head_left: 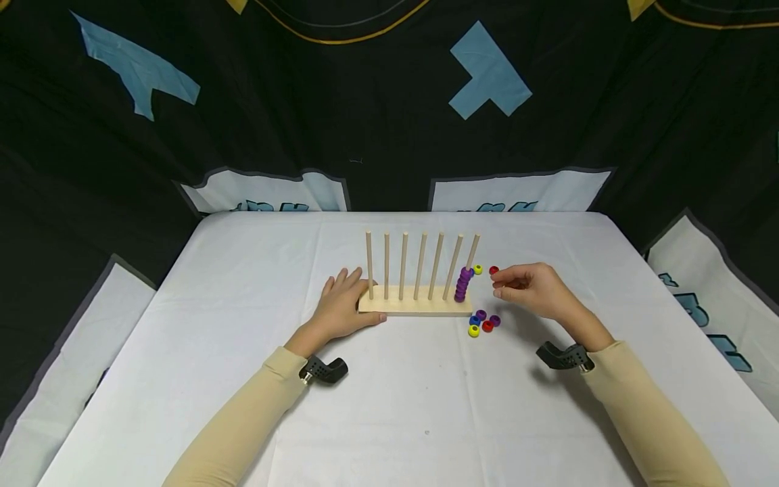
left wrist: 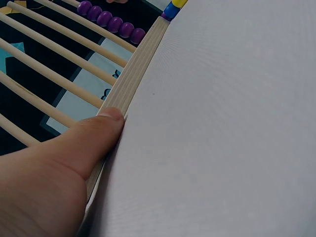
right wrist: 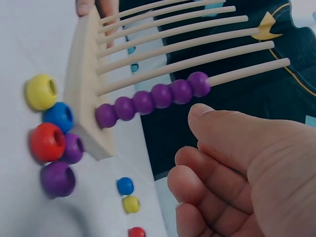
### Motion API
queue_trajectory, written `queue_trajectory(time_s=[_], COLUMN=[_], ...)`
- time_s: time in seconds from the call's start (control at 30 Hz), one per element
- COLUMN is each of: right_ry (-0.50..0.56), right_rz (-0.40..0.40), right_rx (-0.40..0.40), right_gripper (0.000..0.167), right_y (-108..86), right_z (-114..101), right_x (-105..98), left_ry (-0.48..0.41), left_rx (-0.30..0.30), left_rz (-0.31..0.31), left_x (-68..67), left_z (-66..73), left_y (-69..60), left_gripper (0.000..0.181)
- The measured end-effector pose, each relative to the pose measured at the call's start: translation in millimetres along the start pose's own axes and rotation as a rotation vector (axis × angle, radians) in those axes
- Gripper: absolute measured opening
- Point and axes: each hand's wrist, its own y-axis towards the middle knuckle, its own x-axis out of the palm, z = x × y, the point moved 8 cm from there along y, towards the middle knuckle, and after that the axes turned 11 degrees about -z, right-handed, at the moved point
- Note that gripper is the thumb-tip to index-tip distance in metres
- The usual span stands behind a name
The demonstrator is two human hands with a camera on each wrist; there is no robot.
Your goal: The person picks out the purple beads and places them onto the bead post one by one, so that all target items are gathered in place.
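Note:
A wooden peg stand [head_left: 414, 308] with a row of upright dowels stands on the white table. Several purple beads [head_left: 462, 287] are stacked on its rightmost dowel; the others are bare. My left hand [head_left: 341, 304] grips the stand's left end, thumb [left wrist: 98, 138] along the front edge and fingers behind. To the right of the beaded dowel hovers my right hand [head_left: 535, 289], its fingers loosely bent. In the right wrist view, its thumb [right wrist: 222, 121] is apart from the fingers, with no bead visible between them.
By the stand's front right corner lie loose beads: yellow [right wrist: 41, 92], blue [right wrist: 58, 117], red [right wrist: 48, 142] and two purple [right wrist: 58, 179]. Behind the right end are a blue bead [right wrist: 125, 185], a yellow one [right wrist: 132, 204] and a red one [head_left: 493, 270]. A black curtain [head_left: 389, 122] hangs beyond the table.

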Motion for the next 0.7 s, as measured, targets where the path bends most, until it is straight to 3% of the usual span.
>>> queue_trajectory(time_s=[0.33,0.7], right_ry=[-0.045,-0.019], right_rz=[0.009,-0.044], right_rx=[-0.019,0.028], right_gripper=[0.023,0.023], right_y=[-8.5,-11.9], right_z=[10.8,27.3], right_x=[10.2,25.8], left_ry=[-0.002,0.007], left_rx=[0.014,0.015], left_rz=[0.005,0.004], left_x=[-1.6,-0.3], left_z=[1.6,1.4], left_y=[-0.9,-0.1], left_gripper=[0.072,0.072])
